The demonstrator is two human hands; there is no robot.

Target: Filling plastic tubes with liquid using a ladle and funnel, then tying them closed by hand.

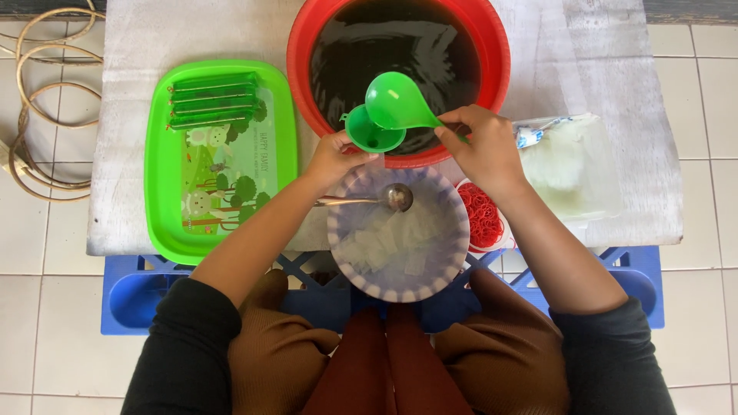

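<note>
Right grip point(486, 146): fingers clamped on the handle of a green plastic ladle point(396, 101), its round bowl tilted above a green funnel point(371, 131). Left grip point(332, 156): fingers closed on the funnel, just under its rim, at the near rim of a red basin point(300, 46) of dark liquid. Below them, a speckled bowl point(453, 246) contains pale strips and a metal spoon point(384, 198). Left on the counter point(138, 46): a green tray point(161, 184) with filled green tubes point(211, 100). Right: clear plastic bags point(573, 165), a cup of red rubber bands point(480, 214).

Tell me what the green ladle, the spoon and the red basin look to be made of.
Green ladle: likely plastic, glossy, uniform colour with soft highlights. Spoon: apparently metal, silvery and mirror-bright bowl. Red basin: probably plastic, smooth shiny rim, even colour.
</note>
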